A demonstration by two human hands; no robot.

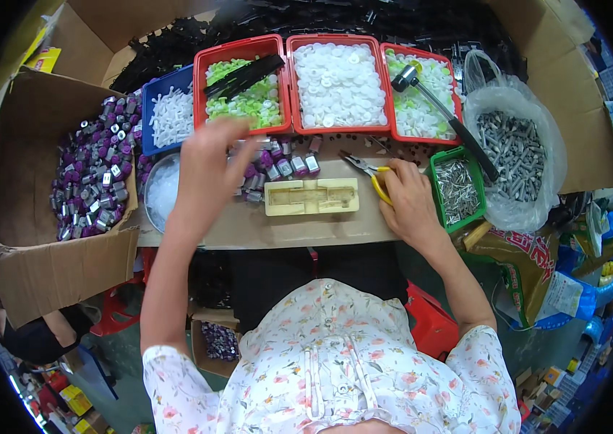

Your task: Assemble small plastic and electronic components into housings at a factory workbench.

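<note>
My left hand (209, 163) is raised over the left part of the work surface, just in front of a red bin of green and white plastic pieces (252, 108). Its thumb stands apart from the fingers, and I see nothing between them. My right hand (408, 195) is closed around yellow-handled pliers (376, 176), whose jaws point to the far left. Between the hands lies a cream rectangular block fixture (311, 208) with a recessed slot. Behind it sits a pile of small metal parts with purple ends (285, 166), partly hidden by my left hand.
Farther back are a red bin of white discs (341, 49), a blue bin of white pieces (171, 119) and a hammer (436, 105) lying across another red bin. A green basket of metal pins (457, 184) and a bag of metal parts (512, 155) stand right; a cardboard box (24, 145) stands left.
</note>
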